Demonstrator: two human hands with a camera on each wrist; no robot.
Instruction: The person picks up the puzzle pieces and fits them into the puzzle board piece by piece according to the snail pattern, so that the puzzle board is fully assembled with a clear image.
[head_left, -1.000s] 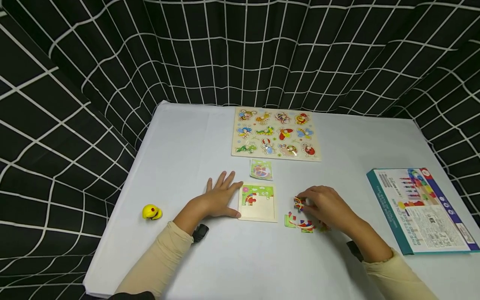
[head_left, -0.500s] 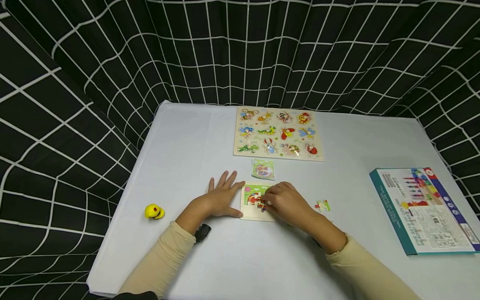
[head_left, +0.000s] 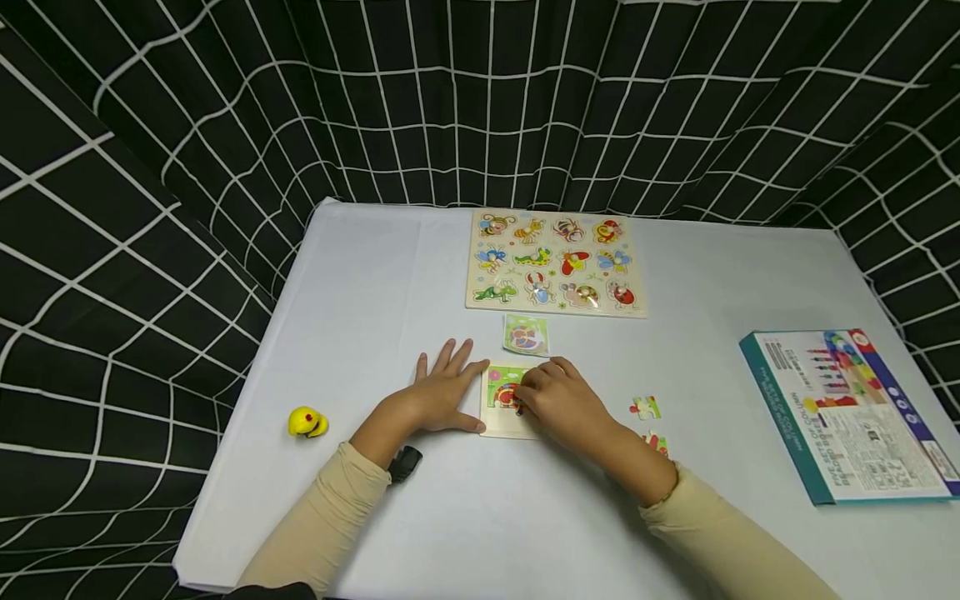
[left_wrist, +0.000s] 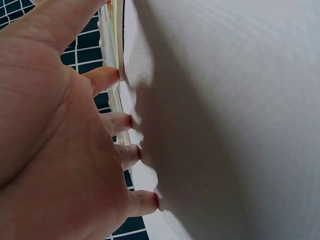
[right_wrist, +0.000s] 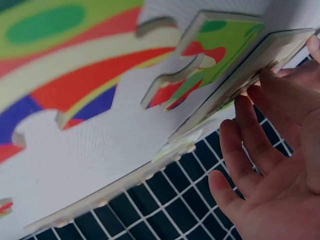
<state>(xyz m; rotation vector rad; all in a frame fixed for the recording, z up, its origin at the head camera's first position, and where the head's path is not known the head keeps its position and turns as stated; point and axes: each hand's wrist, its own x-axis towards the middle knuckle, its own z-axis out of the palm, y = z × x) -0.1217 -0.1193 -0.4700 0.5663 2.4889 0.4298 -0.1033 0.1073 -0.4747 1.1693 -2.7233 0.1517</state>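
In the head view, a small wooden jigsaw tray (head_left: 504, 426) lies on the white table with picture pieces (head_left: 498, 386) set along its upper part. My left hand (head_left: 438, 402) is spread flat beside it, thumb and index fingertip at its left edge; the left wrist view shows the straight fingers (left_wrist: 127, 155) on the tabletop. Over the tray's middle, my right hand (head_left: 566, 404) pinches a jigsaw piece (head_left: 519, 409), mostly covered by the fingers. Loose jigsaw pieces (head_left: 647, 407) lie to the right, and the right wrist view shows a green-and-red piece (right_wrist: 227, 40) close to the tray.
Behind the tray lies a small picture card (head_left: 527, 335), then a wooden insect puzzle board (head_left: 632, 310). A flat teal-edged box (head_left: 847, 417) is at the right, and a yellow toy (head_left: 307, 422) at the left. A black gridded curtain (head_left: 450, 100) hangs beyond the table.
My right hand has carried a jigsaw piece leftward from the loose pieces onto the tray, then shifted slightly up and left there. My left hand stays at the tray's edge.
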